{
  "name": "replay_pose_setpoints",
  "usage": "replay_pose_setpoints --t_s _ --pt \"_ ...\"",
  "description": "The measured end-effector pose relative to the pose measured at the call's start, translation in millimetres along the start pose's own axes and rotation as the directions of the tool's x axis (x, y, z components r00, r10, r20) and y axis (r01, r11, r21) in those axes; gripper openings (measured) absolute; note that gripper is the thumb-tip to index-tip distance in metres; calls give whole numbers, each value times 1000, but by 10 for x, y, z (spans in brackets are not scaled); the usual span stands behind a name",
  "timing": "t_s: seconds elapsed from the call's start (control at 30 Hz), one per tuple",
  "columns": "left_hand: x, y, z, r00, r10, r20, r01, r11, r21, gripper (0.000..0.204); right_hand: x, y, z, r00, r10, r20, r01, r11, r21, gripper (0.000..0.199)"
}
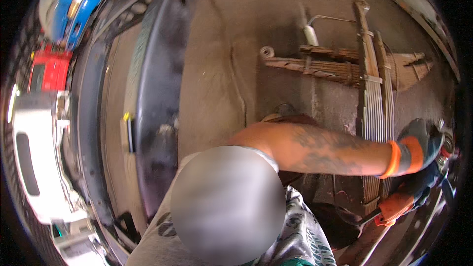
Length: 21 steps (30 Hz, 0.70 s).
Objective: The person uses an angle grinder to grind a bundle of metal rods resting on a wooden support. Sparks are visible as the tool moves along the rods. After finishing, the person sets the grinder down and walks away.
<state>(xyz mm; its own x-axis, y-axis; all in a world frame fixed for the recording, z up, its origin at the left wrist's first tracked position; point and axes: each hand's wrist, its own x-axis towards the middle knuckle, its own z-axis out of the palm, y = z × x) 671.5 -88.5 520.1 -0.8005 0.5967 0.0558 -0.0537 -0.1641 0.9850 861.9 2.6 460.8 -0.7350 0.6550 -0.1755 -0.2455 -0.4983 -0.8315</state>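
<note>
My left hand (419, 148) wears a grey and orange glove at the right rim, at the end of a bare tattooed forearm. Its fingers are curled beside a round metal part (446, 144); what they hold is hard to make out. Just below it, my right hand (422, 183), in a dark glove, is closed around an orange corded power tool (392, 210). A black cable (351, 220) runs from the tool's rear end. Close to both hands lies an upright stack of leaf springs (373, 103), partly covered by my left forearm.
More leaf springs (310, 66) lie crosswise on the brown floor (212, 59). A small white cylinder (310, 35) with a cord rests beyond them. Along the left runs a long dark beam (160, 79). Blue (88, 0), red (50, 70) and white (42, 152) vehicles stand farther left.
</note>
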Motion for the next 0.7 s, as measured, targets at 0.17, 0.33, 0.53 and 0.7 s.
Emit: replay_pose_setpoints --t_s 0.17,0.33,0.53,0.7 --pt "55 231 10 993 -39 -109 64 971 232 32 211 -202 449 992 63 111 -64 998 3 51" --pt "194 426 -475 993 -45 -109 91 877 471 39 41 -600 926 986 73 150 -68 997 -40 53" --pt "-1064 1121 -2057 979 40 -200 90 796 599 44 -333 -1120 1937 980 131 148 -121 990 -77 54" --pt "-2256 2254 -2905 859 -256 -443 510 510 693 37 -701 -1767 2768 979 169 109 -160 983 -93 52"
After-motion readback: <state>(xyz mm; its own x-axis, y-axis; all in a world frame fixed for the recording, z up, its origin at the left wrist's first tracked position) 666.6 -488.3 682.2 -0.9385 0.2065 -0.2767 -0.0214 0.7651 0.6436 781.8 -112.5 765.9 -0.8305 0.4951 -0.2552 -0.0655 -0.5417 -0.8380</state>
